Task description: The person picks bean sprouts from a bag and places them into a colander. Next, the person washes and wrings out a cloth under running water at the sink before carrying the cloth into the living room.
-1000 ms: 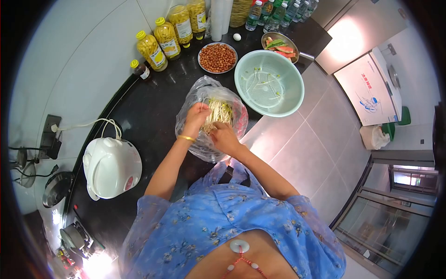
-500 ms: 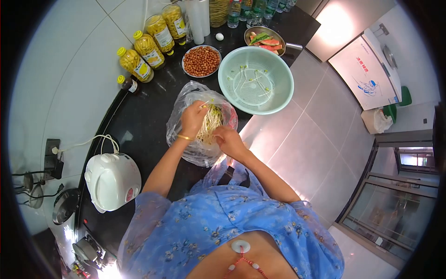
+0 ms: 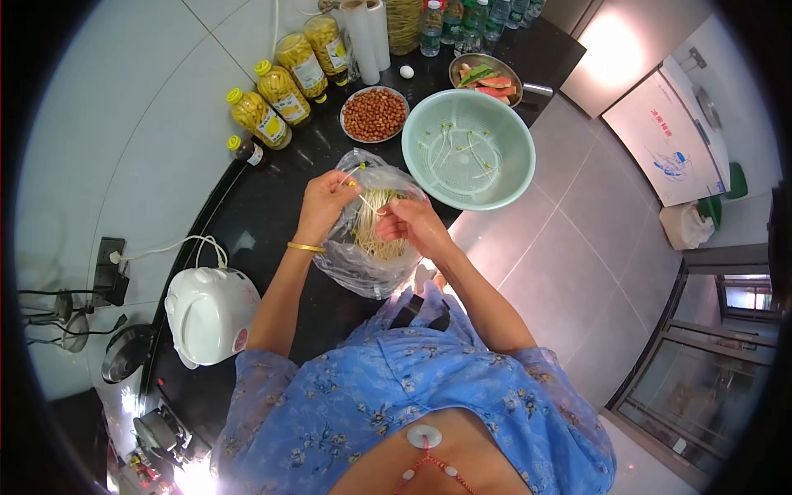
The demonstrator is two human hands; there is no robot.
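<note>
A clear plastic bag [image 3: 363, 279] lies open on the counter with a heap of bean sprouts [image 3: 378, 235] inside. Over its left side, my left hand [image 3: 327, 204] pinches bean sprouts, whose yellow-green heads show near the fingertips. My right hand [image 3: 415, 224] is above the heap, thumb and fingers closed on a thin bean sprout, partly hidden by the fingers. Just beyond the bag stands a pale green basin [image 3: 513, 186] with a perforated base and several loose sprouts on its bottom.
Behind the bag are a plate of reddish peanuts [image 3: 374, 115], an egg [image 3: 406, 72] and a metal pan [image 3: 538, 89] with watermelon rinds. Yellow-capped jars [image 3: 285, 95] line the wall, and water bottles [image 3: 472, 29] stand at the back. A white rice cooker [image 3: 213, 318] sits at left.
Both hands have risen slightly within the bag's opening, and the right hand has turned, its fingers lifting off the sprout heap. The whole view has shifted a little.
</note>
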